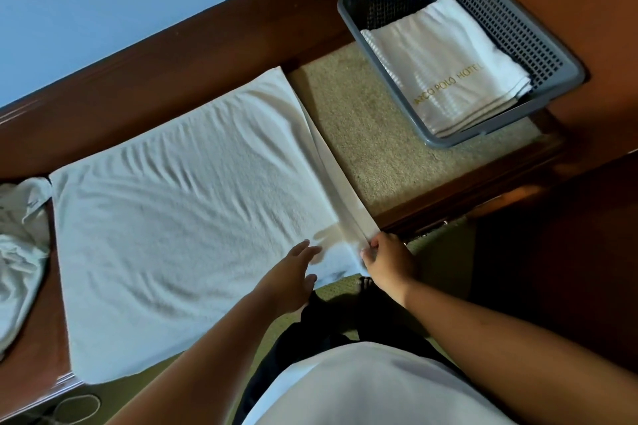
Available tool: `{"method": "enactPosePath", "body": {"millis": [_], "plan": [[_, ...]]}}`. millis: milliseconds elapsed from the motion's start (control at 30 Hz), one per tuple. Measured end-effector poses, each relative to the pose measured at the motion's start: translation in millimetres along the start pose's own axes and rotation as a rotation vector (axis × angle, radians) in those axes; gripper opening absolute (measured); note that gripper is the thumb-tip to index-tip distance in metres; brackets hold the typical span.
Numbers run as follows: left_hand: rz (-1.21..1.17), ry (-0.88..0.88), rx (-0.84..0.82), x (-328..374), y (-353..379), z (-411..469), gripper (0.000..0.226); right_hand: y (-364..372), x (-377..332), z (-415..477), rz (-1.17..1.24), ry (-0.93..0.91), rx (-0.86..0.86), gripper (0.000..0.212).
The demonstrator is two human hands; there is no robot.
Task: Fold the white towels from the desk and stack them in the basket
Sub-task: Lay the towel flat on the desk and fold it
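Left hand (293,274) flat; right hand (388,262) pinches towel (179,217).

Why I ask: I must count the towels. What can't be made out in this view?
Head view only:
- Crumpled towel pile: cut off by the left edge; its number of towels is unclear.
- Folded towels in the basket: the top one and the basket wall hide how many lie below.
- Left hand: motion-blurred; contact with the spread towel is unclear.
- Right hand: pinches that towel's corner; fingers beneath are hidden.

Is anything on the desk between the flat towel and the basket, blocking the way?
Nothing visible. Only bare desk lies between the towel and the basket, which holds one folded towel.
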State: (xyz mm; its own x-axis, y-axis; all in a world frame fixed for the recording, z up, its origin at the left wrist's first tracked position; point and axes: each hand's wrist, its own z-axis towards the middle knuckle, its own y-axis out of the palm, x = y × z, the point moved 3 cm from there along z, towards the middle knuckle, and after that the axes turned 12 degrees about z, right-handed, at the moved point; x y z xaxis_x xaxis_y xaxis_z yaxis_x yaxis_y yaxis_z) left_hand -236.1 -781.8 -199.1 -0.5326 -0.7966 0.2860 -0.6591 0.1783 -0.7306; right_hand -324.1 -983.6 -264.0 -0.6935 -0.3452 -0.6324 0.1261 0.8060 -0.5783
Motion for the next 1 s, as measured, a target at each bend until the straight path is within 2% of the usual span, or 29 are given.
{"method": "enactPosePath", "body": {"millis": [200,333,500,667,767,900,1000], "plan": [[0.000,-0.026,-0.015,-0.7,0.6,-0.5,0.058,-2.3,-6.1,7.3,-0.106,0.039,-0.015,0.019],[0.007,-0.016,-0.016,2.5,-1.0,3.0,0.059,-4.0,-5.6,7.3,-0.015,0.115,-0.023,0.023],[0.032,-0.020,-0.020,5.7,-2.8,6.1,0.059,-22.7,18.6,6.1,0.140,0.218,0.095,0.021],[0.051,-0.026,-0.027,4.1,-0.6,6.8,0.060,-25.9,18.9,3.7,0.128,0.139,0.023,0.017],[0.048,-0.024,-0.028,6.3,-1.9,7.4,0.060,-30.9,21.5,1.7,0.119,0.095,0.055,0.019],[0.042,-0.029,-0.017,4.2,-5.9,6.8,0.059,-33.0,33.8,1.2,0.084,0.165,0.079,0.019],[0.042,-0.049,-0.019,-2.5,-7.9,7.2,0.059,-32.4,26.1,5.6,0.068,0.115,0.058,0.016]]}}
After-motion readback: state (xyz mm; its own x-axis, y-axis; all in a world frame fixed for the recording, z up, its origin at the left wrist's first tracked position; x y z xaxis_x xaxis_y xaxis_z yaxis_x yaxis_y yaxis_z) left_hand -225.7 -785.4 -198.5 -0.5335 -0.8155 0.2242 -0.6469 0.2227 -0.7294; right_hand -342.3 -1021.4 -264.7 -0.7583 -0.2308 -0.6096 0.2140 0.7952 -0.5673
